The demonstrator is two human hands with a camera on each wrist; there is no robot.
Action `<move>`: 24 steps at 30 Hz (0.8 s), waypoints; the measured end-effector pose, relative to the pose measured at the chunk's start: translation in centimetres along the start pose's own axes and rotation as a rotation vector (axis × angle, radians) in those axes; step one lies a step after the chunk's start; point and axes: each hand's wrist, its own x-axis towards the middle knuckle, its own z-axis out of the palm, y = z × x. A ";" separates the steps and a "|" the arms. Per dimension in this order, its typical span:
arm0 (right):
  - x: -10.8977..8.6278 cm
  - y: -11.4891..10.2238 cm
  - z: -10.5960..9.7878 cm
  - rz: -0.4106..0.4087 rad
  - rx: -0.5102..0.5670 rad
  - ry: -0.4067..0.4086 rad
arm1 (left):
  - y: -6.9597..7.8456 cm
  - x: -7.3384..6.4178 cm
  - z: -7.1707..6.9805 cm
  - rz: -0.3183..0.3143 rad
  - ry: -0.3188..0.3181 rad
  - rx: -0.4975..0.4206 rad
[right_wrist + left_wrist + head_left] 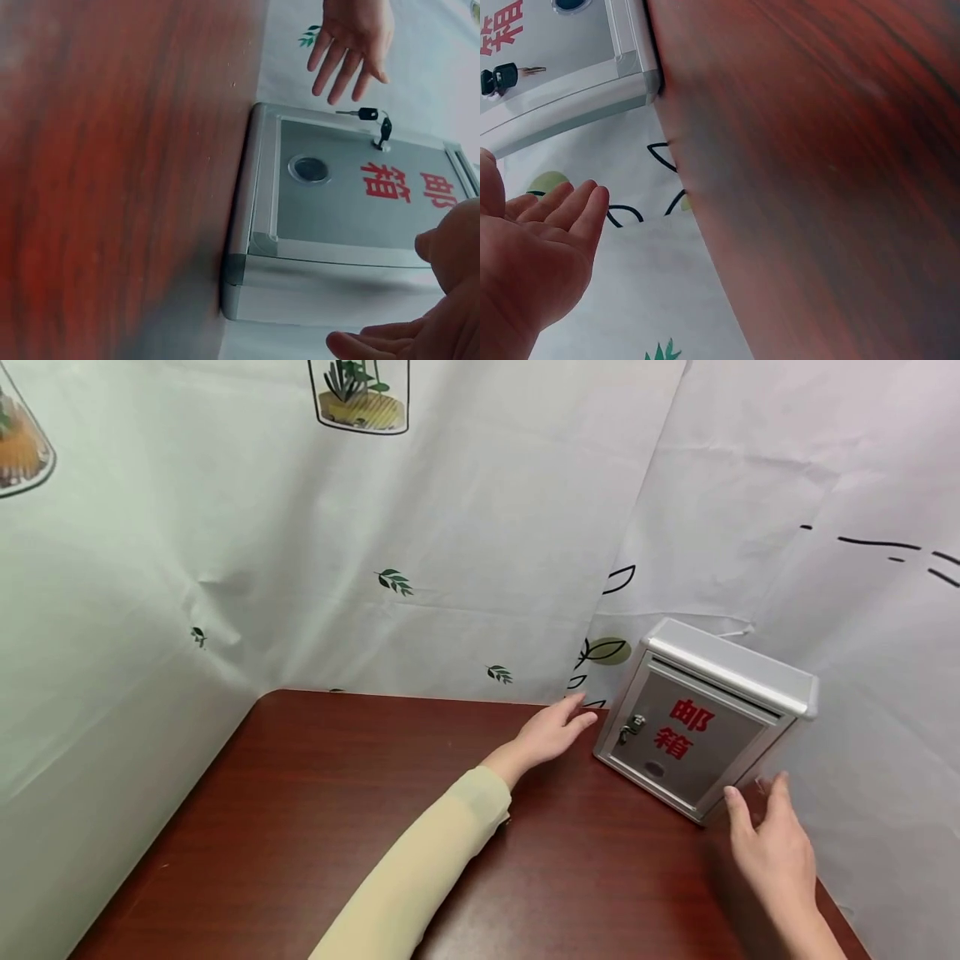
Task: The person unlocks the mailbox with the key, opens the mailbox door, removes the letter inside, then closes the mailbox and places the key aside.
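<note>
A silver metal mailbox [708, 718] with red characters on its front stands upright at the table's far right corner. Keys [632, 727] hang from the lock on the left side of its door; the right wrist view shows two black-headed keys [368, 114]. My left hand [550, 731] reaches toward the box's left side, fingers extended, a small gap between them. My right hand [776, 843] is beside the box's lower right side, thumb and fingers spread. In the right wrist view that hand [442, 300] appears apart from the side panel. Neither hand holds anything.
The reddish-brown wooden table [337, 810] runs under both arms. White cloth [465, 527] printed with leaves and jars hangs along the table's back and sides, close behind the mailbox.
</note>
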 end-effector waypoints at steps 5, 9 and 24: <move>0.3 0.2 -0.3 0.024 0.062 0.018 | 0.9 1.0 0.9 0.015 -0.009 0.011; 0.5 0.1 -0.1 0.027 0.113 0.055 | 1.3 1.4 1.6 0.009 -0.014 0.013; 0.3 -0.3 1.5 0.033 0.132 0.023 | 2.2 1.2 2.6 0.032 -0.025 -0.071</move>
